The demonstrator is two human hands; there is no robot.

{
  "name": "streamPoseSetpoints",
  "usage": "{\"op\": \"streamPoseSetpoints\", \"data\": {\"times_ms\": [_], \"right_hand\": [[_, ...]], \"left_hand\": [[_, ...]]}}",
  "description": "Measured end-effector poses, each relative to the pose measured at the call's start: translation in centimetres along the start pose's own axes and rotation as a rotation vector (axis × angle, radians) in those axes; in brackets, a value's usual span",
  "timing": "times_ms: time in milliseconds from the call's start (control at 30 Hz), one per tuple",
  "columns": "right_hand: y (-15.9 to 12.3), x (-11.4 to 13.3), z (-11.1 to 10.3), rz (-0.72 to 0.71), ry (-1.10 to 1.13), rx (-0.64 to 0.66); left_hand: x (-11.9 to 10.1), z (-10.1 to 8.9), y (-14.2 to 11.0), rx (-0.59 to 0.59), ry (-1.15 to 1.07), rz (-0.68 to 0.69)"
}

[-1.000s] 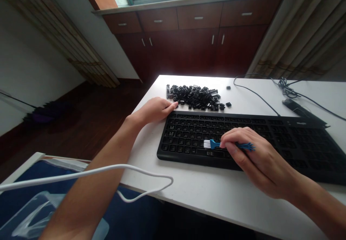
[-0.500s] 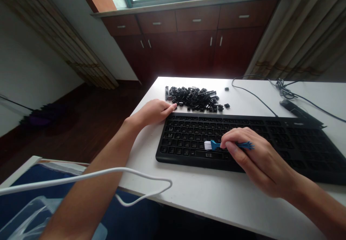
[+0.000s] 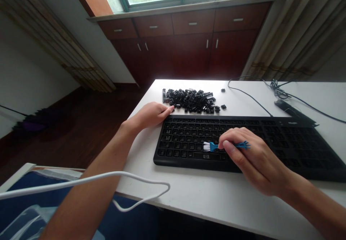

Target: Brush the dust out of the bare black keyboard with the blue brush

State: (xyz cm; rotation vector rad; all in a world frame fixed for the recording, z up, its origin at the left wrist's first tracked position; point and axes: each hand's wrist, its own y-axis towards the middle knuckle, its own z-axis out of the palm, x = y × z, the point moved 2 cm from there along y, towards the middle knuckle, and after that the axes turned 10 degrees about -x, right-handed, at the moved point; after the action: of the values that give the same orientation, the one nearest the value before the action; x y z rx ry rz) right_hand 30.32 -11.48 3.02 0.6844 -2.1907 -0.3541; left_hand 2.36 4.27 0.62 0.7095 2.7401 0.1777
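We hold a small cleaning brush point(image 3: 213, 147) in our right hand point(image 3: 251, 160), closed around its blue handle between thumb and fingers. Its white bristles point left from the grip, and the forked blue end sticks out to the right past our knuckles. The bristles sit over the lower rows of a black keyboard point(image 3: 183, 139), just above the long space-bar slot, and we cannot tell if they touch it. The keyboard lies flat under the grip, its rows looking like bare key seats.

Left of the grip, our open left hand point(image 3: 148, 115) rests on the white table point(image 3: 189, 204), fingers relaxed, its fingertips point(image 3: 172, 108) just beside the keyboard's top left edge. Beyond the grip, past the keyboard's far edge, lies a heap of small black keycaps point(image 3: 190, 101), with two loose pieces point(image 3: 223, 107) to its right.

Further right, a black cable point(image 3: 248, 95) loops across the table to a slim black device point(image 3: 286, 107). Nearer us and left of the grip, a white cable point(image 3: 81, 178) hangs across our left forearm.
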Motion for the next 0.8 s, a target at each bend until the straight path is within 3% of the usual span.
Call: {"op": "streamPoseSetpoints", "data": {"times_ms": [800], "right_hand": [[0.21, -0.08, -0.08, 0.067, -0.037, -0.074]], "left_hand": [[0.27, 0.25, 0.01, 0.006, -0.001, -0.001]]}}
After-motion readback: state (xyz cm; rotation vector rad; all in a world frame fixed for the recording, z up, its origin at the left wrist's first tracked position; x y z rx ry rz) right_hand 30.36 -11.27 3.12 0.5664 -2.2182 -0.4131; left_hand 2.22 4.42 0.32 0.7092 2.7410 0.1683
